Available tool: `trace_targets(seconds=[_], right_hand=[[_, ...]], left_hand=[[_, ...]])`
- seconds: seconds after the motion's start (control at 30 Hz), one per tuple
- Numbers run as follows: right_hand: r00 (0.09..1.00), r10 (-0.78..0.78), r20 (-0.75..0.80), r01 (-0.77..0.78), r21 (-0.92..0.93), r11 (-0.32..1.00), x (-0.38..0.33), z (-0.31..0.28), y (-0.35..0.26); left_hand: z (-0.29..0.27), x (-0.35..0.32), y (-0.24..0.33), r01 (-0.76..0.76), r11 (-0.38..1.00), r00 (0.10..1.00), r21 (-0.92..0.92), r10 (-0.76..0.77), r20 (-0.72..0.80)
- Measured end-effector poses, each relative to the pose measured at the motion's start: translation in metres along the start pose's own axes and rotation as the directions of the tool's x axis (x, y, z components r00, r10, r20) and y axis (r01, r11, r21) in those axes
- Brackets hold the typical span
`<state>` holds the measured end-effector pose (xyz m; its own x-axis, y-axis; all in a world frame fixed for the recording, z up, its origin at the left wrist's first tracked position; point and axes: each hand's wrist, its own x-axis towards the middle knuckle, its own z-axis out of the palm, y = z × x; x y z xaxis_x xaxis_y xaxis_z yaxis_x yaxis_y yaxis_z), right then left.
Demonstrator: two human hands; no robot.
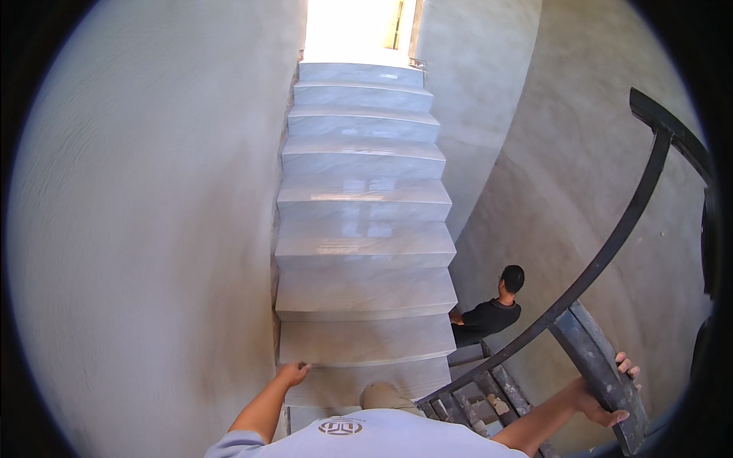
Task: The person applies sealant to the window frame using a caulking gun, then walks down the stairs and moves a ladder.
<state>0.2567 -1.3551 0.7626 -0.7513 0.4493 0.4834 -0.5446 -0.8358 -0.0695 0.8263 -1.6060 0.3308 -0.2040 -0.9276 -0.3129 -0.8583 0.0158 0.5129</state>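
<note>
My left hand (pixel 293 373) hangs beside the pale stone stairs (pixel 365 286), near the left wall, with its fingers curled in and nothing visible in them. On the right, my right hand (pixel 589 402) is wrapped around a dark, wide metal rail (pixel 592 353). Its fingertips show over the rail's far right edge and the thumb lies nearer me. The rail's upper end meets a curved black metal bar (pixel 611 246) that sweeps up to the right.
A person (pixel 489 317) in a dark top is lower down, right of the stairs. Below the curved bar is dark metal framing (pixel 489 401) with debris. Rough plaster walls (pixel 153 229) rise on both sides. A bright doorway (pixel 355 27) stands at the far end of the stairs.
</note>
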Motion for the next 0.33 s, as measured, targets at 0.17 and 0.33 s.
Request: trace_targets(seconds=[0.17,0.33], right_hand=[[0.998,-0.066,0.019,0.067,-0.029,0.997,-0.014,0.02,-0.002],[0.992,-0.127,-0.025,0.125,-0.055,0.991,-0.024,0.042,0.002]], left_hand=[[-0.021,0.066,0.051,-0.107,0.993,0.991,-0.054,0.111,0.081],[-0.05,0.089,0.048,-0.147,0.984,0.976,0.097,0.128,0.174]])
